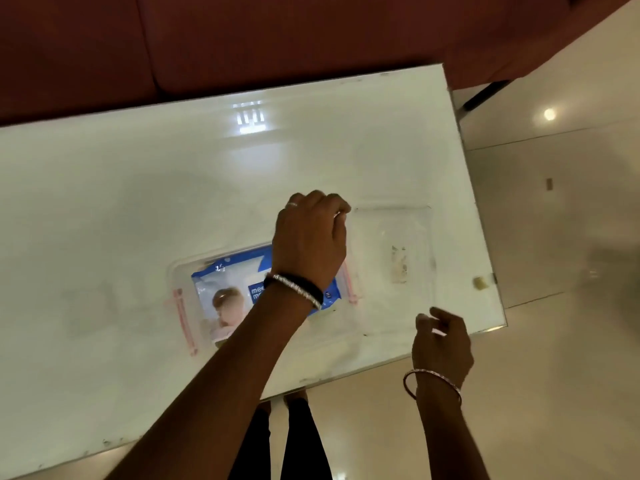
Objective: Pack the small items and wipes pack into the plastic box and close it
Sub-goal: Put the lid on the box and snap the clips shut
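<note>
White and glossy, the table (138, 188) fills most of the view, with a dark red sofa (242, 36) along its far edge at twelve o'clock and pale floor tiles (554, 375) beyond its corner at three to five o'clock. A bright ceiling light reflects on the tabletop near twelve.

Near the centre of the table sits the clear plastic box (180, 271), with pink latches (183, 322) at its two short ends. Inside it lies the blue wipes pack (225, 285), flat, its printed face up — part of it is hidden under the left forearm. At three o'clock from the box, just beside it, the transparent lid (394, 251) lies flat on the table, apart from the box rim.

The left hand (310, 240) reaches across the box to its far right corner, fingers curled downward; whether they grip anything cannot be told, since the fingertips are hidden behind the knuckles. A dark band and a bright bracelet (298, 289) circle that wrist.

The right hand (441, 341) hovers at the near right edge of the table, at four o'clock from the box, fingers loosely bent and half open, holding nothing visible. A thin bangle (433, 382) hangs on its wrist.

A small pale object (480, 283) rests at the table's right edge, too small to identify.
</note>
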Demonstrator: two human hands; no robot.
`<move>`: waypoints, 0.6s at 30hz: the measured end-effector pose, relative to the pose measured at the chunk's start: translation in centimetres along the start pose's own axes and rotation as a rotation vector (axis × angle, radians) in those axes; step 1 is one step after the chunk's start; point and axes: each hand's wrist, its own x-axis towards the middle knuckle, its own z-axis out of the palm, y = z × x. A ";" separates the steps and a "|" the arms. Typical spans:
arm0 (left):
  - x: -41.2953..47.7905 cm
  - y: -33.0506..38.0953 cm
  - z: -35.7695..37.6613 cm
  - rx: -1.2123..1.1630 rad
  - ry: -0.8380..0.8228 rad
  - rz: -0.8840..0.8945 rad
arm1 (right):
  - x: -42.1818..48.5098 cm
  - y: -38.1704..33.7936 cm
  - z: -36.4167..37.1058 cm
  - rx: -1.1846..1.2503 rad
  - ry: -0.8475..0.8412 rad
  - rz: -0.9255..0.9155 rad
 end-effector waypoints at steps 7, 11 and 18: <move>6.3 2.6 6.6 0.274 -0.557 -0.013 | 1.6 1.6 0.5 0.429 -0.196 0.586; 7.6 3.0 8.4 0.422 -0.663 0.002 | 2.9 1.6 0.7 0.638 -0.136 0.745; 8.3 2.4 7.6 0.285 -0.635 -0.048 | 3.8 2.2 -0.4 0.504 -0.127 0.597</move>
